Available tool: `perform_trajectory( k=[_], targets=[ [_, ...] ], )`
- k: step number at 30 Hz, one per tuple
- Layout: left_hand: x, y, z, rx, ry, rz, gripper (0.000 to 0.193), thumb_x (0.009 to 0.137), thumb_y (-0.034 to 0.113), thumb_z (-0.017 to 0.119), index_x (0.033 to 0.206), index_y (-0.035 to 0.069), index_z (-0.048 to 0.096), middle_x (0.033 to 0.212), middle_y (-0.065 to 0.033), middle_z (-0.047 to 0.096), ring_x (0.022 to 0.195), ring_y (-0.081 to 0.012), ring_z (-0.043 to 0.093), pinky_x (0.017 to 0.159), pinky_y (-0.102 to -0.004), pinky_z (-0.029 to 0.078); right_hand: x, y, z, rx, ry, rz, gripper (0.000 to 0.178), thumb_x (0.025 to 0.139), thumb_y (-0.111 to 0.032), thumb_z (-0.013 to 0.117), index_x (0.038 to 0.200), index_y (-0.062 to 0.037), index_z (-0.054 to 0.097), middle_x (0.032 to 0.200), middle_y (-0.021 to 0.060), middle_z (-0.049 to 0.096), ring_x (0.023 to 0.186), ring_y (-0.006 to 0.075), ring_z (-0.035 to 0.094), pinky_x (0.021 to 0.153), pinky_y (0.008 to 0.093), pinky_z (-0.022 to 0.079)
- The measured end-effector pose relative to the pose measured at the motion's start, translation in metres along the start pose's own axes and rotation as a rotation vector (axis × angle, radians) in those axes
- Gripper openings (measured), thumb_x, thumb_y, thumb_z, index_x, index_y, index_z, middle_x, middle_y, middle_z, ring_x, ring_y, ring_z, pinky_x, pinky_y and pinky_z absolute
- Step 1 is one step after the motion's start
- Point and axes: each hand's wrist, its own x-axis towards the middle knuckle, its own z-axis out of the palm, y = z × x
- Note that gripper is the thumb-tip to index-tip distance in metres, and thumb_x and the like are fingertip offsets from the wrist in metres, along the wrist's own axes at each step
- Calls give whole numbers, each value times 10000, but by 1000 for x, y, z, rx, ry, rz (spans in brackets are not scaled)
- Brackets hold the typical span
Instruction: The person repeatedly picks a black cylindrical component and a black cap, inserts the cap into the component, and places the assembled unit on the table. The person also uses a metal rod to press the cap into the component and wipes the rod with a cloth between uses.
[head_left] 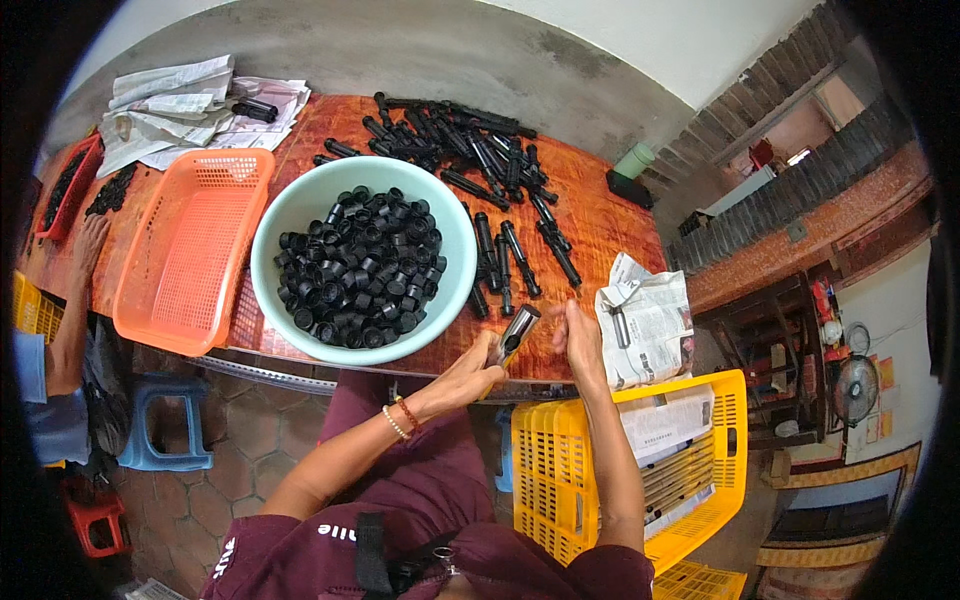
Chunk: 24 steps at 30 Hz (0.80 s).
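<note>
My left hand (468,378), with bead bracelets on its wrist, is closed around a shiny dark cylindrical tube (520,326). The tube tilts up and to the right, and a bit of yellow shows at its lower end. Just right of it, my right hand (584,345) is raised and apart from the tube; its fingers are partly curled and blurred. Left of my hands stands a pale green basin (463,235) heaped with short black caps (365,265). Beyond them, several slim black tubular parts (508,255) lie loose, with a larger pile (450,140) farther back.
An orange basket (150,290) sits left of the basin, and newspapers (180,110) lie behind it. At right are folded newspaper (645,320) and a yellow crate (735,440) holding paper-wrapped rows. Another person's arm (75,310) reaches in at far left, beside a blue stool (165,420).
</note>
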Motion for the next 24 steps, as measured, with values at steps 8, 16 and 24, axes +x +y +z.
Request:
perform_trajectory(
  k=[8,16,24],
  targets=[
    [-56,75,-34,-416,-84,-122,243,894,139,574,1024,45,391,839,-63,522,757,-156,595,655,-281,500,-14,34,7,-771,41,-174,410,899,-406,477,892,-26,633,836,260,631,830,448,594,705,524,450],
    [-139,132,-190,76,623,131,270,857,151,568,1087,17,520,945,-74,579,776,-150,614,666,-297,500,-20,33,11,-712,-4,-182,356,854,-382,560,906,-46,666,844,234,654,846,406,626,729,488,477],
    [-162,33,-412,479,688,-222,247,834,289,593,918,60,552,693,26,500,570,-80,479,493,-249,375,-3,44,2,-726,-50,-54,393,836,-431,579,932,-61,671,868,199,664,865,365,635,721,478,479]
  ],
)
